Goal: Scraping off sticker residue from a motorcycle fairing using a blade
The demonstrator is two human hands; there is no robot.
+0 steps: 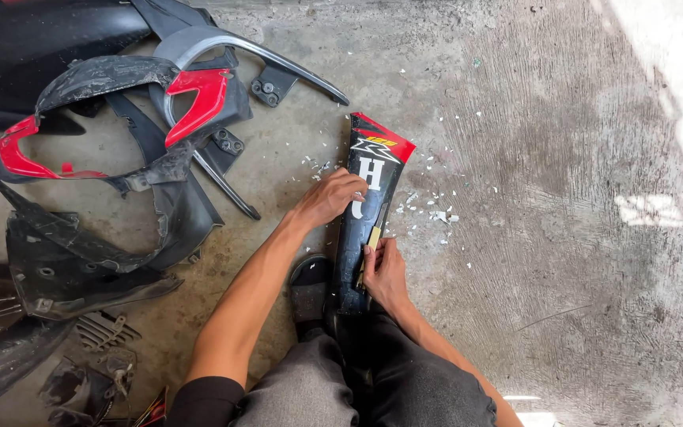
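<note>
A long black body panel with a red tip and white lettering lies on the concrete floor, running from my lap outward. My left hand rests on the panel's left edge near the lettering, fingers curled over it. My right hand grips a small scraper tool with a pale handle, its blade pressed against the panel's face. Small white flakes are scattered on the floor around the panel's upper part.
A pile of black and red plastic body panels covers the floor to the left. A silver curved trim piece lies at the top. My sandalled foot is beside the panel. Bare concrete spreads right.
</note>
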